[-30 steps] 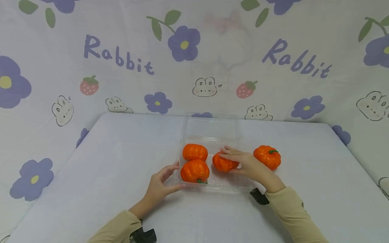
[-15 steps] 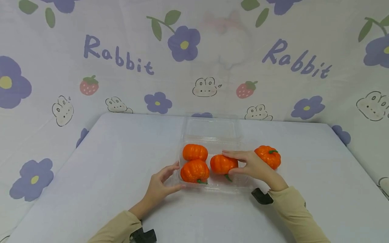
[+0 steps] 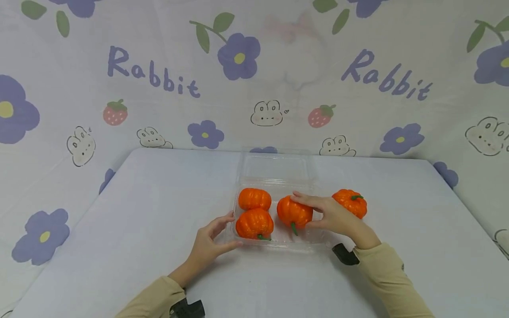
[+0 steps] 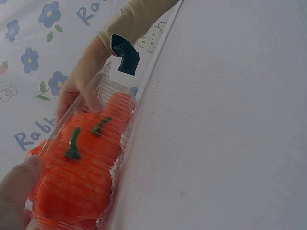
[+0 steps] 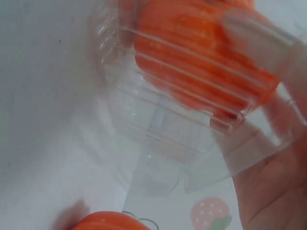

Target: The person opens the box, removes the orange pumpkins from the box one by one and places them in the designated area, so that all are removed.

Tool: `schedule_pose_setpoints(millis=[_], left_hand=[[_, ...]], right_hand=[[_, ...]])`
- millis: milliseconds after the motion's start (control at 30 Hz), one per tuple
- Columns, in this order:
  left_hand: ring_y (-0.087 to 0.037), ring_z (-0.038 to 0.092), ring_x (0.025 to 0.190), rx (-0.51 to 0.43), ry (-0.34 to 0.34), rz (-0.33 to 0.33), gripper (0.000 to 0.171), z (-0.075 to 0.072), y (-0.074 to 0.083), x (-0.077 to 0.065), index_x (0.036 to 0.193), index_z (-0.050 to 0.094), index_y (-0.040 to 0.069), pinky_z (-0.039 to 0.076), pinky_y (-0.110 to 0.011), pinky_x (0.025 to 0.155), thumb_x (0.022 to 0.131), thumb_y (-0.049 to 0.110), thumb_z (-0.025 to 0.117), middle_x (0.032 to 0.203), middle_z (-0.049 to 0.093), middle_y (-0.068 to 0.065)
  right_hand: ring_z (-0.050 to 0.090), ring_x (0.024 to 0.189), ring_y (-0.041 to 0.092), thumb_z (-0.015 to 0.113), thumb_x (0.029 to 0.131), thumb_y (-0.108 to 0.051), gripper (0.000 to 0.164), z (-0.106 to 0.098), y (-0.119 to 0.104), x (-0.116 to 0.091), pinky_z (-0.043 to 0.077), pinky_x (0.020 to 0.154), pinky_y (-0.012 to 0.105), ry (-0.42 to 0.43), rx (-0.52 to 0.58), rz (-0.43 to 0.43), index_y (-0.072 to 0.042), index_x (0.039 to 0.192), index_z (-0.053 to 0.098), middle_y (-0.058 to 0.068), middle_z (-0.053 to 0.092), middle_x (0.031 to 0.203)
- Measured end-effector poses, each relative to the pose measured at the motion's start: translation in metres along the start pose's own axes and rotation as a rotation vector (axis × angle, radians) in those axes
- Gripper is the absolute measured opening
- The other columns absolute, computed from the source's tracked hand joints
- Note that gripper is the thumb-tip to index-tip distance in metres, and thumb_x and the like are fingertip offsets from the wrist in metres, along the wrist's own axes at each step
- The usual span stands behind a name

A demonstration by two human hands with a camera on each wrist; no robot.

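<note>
A clear plastic clamshell box [image 3: 286, 242] lies with its lid folded back. Two small orange toy pumpkins, a rear one [image 3: 254, 199] and a front one [image 3: 255, 223], fill its left side. My left hand [image 3: 208, 240] steadies the box at its front left corner, thumb at the front edge, fingertips at the left wall. On the right side of the box, my right hand [image 3: 334, 216] grips a third pumpkin [image 3: 292, 211] between thumb and fingers, its green stem towards me. Through the plastic, the right wrist view shows this pumpkin [image 5: 192, 57] and part of my hand [image 5: 273, 177].
Another orange pumpkin [image 3: 351, 202] sits on the white table [image 3: 131, 229], right of the box and behind my right hand. The transparent lid [image 3: 276, 167] extends towards the back edge. A printed cloth [image 3: 167, 39] hangs behind the table.
The pumpkin in my right hand has turned so its stem now shows at the front, and it sits slightly higher in view than half a second ago. My left hand stays in place.
</note>
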State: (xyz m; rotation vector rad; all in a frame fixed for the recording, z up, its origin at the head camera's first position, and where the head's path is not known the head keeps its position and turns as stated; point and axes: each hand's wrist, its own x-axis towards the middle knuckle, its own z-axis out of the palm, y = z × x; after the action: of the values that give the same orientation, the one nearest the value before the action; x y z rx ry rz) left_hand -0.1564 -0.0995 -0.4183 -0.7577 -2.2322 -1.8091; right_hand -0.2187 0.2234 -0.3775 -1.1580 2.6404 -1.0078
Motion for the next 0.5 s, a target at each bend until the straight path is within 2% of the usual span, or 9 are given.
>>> schedule_pose_setpoints(millis=[100, 267, 500], left_hand=[[-0.033, 0.042, 0.116, 0.007, 0.0, 0.005, 0.049, 0.0002, -0.0005, -0.0004, 0.109, 0.053, -0.011, 0.035, -0.039, 0.094, 0.066, -0.006, 0.075, 0.12, 0.048, -0.028], [-0.034, 0.043, 0.116, 0.011, 0.005, 0.003, 0.049, 0.0009, -0.0001, -0.0005, 0.108, 0.054, -0.011, 0.035, -0.039, 0.094, 0.065, -0.006, 0.076, 0.12, 0.048, -0.028], [-0.037, 0.043, 0.114, 0.025, 0.003, 0.022, 0.049, 0.0008, -0.0003, -0.0005, 0.108, 0.053, -0.012, 0.037, -0.04, 0.092, 0.065, -0.007, 0.075, 0.12, 0.049, -0.027]], right_hand=[[0.04, 0.12, 0.024, 0.075, 0.071, -0.01, 0.068, 0.0, -0.0013, -0.0008, 0.042, 0.089, 0.04, 0.01, 0.017, 0.016, -0.011, 0.132, 0.045, 0.005, 0.038, 0.137], [0.046, 0.115, 0.023, 0.078, 0.067, -0.013, 0.067, 0.0009, -0.0002, -0.002, 0.045, 0.085, 0.035, 0.083, 0.064, 0.022, -0.008, 0.128, 0.05, 0.005, 0.046, 0.131], [0.047, 0.113, 0.027, 0.081, 0.062, -0.014, 0.07, 0.0029, 0.0043, -0.0034, 0.039, 0.092, 0.037, 0.192, 0.145, 0.02, 0.003, 0.122, 0.051, 0.013, 0.051, 0.124]])
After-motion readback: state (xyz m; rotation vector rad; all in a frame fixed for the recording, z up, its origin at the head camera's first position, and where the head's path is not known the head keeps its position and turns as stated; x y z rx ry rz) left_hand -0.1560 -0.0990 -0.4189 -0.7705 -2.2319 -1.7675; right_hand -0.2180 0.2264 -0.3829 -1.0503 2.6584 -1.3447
